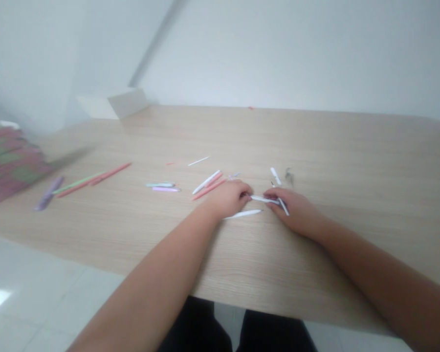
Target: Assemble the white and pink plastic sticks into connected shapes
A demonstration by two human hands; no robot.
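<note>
Two bare hands at work in the head view, which is softly blurred. We see the left hand and the right hand close together above the wooden table, both in front of the wearer's dark-clad legs.

Held item: a white pen, spanning the gap between the hands. Left fingers: curled together, tips clamped on its left end. Right fingers: thumb and fingertips pinched on its right part. A thin white rod lies across the right fingers; we cannot tell whether it is gripped or merely resting there.

Nearby: a second white pen lies just on the wearer's side of the left hand, partly hidden by it. Beyond the right hand we record a small white piece and a grey object, too blurred to identify.

Left of the hands: coral pens beside a third white pen; then a green pen and a lilac pen; a thin white stick farther back.

Far left: long coral rods, a purple item, and a pink-and-green stack.
</note>
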